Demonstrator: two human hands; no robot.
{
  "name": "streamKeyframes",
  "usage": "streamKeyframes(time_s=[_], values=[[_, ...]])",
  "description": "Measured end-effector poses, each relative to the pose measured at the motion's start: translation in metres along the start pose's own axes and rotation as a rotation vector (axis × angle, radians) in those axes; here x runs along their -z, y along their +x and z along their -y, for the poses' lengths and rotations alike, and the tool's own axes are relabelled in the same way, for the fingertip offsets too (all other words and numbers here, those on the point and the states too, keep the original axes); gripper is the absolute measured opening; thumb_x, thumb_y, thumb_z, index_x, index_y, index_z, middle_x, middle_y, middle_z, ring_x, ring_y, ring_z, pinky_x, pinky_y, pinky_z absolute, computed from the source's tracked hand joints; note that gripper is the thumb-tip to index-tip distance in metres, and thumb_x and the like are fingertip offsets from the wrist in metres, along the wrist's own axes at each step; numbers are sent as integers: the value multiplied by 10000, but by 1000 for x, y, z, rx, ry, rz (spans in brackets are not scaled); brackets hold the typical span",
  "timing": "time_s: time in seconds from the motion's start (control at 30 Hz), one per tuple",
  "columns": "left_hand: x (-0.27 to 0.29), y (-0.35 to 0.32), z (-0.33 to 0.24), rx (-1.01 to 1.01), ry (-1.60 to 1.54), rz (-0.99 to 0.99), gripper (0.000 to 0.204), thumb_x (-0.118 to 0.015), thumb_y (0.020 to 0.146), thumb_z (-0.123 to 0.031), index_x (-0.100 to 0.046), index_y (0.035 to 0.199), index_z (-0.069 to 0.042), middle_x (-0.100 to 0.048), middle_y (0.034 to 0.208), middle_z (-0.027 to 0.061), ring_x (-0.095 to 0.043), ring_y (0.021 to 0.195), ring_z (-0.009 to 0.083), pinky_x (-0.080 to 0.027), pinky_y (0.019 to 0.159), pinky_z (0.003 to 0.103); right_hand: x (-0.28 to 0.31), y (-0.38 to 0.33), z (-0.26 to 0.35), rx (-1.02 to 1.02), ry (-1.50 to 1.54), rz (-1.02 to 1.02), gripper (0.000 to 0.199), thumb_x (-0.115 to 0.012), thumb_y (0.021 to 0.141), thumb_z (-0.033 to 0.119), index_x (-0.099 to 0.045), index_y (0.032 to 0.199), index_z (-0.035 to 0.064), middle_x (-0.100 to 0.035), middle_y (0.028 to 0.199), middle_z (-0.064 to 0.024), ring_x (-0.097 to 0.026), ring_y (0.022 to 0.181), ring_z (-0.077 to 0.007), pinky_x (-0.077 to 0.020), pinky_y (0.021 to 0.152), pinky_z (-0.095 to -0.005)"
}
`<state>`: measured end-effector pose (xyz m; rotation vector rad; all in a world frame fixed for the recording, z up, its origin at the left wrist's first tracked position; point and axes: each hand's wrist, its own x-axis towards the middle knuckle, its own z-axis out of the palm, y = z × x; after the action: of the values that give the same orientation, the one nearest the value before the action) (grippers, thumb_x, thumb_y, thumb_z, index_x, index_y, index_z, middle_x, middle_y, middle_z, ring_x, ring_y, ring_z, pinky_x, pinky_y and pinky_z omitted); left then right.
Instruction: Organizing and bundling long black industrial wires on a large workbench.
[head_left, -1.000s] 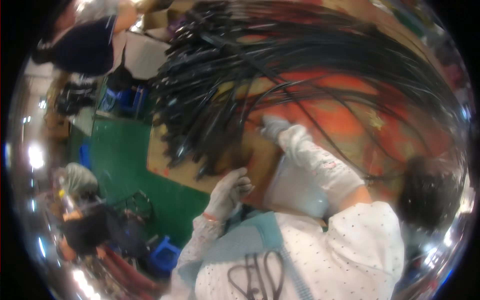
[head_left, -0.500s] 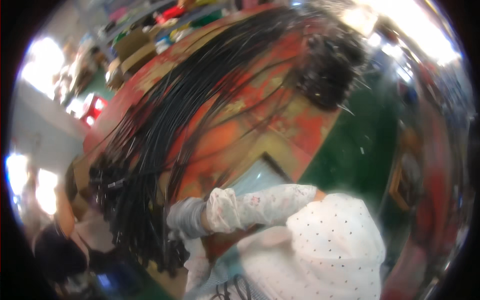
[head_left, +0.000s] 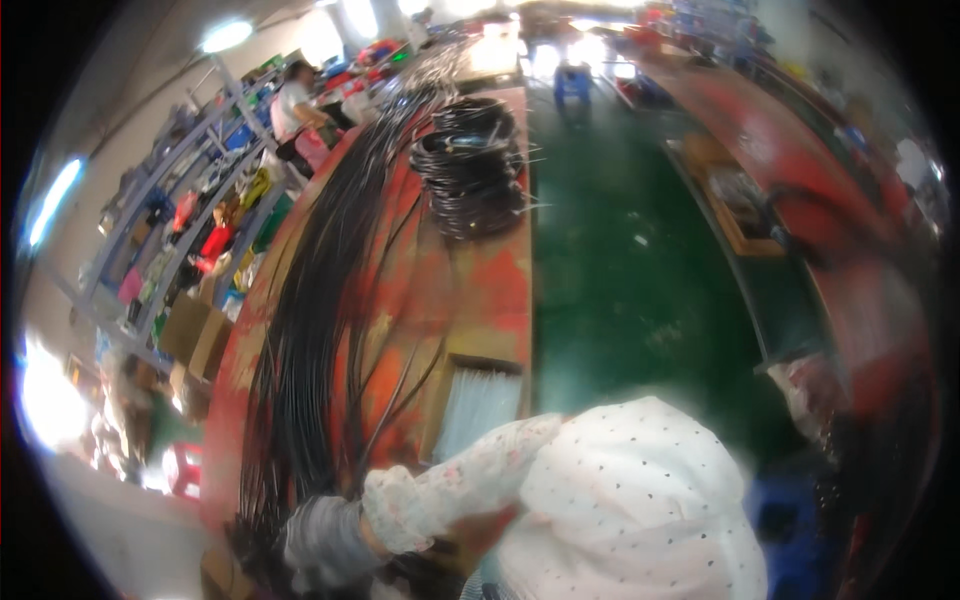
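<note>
My right hand (head_left: 325, 543), in a grey glove, reaches leftward across the lower part of the view. A white floral sleeve cover (head_left: 465, 480) covers its forearm, below a white dotted sleeve (head_left: 635, 490). The hand is at the near end of a long bundle of thin black cables (head_left: 315, 370), overlapping it. Its fingers are blurred and turned from view, so their grip on the cables does not show. The bundle runs lengthwise along the worn red table (head_left: 490, 300). My left hand is out of sight.
An open cardboard box of pale thin strips (head_left: 480, 405) lies just beyond my forearm. Farther off stand stacked black cable coils (head_left: 470, 170). Shelves with mixed goods (head_left: 205, 210) line the left, where a person (head_left: 300, 110) sits. A green floor (head_left: 630, 260) lies right of the table.
The view has turned and lifted, so the table runs straight ahead. My right hand appears lower and farther left, still by the cables. The pale sleeve beneath it has left view.
</note>
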<state>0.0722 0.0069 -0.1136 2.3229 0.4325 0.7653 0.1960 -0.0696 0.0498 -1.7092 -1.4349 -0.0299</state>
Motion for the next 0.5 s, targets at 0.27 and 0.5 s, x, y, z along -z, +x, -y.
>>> streamKeyframes(time_s=[0.27,0.5], values=[[-17,-3,8,400,-316,379,438,-567,852,-376,-497,1118,-34,-578,1044,172,-535,947,228,-387,823,363,-79,-10,-60,349,-234,-319,376,-685,739,422,-578,608,85,-581,560,4,-564,461,-230,-465,422,-346],[-24,-9,22,515,-427,464,620,-583,826,-465,-434,1271,-60,-549,1167,197,-507,1095,236,-350,939,389,-28,-8,-36,58,91,-256,328,-624,765,396,-631,672,82,-607,639,-78,-598,594,-296,-489,543,-407]])
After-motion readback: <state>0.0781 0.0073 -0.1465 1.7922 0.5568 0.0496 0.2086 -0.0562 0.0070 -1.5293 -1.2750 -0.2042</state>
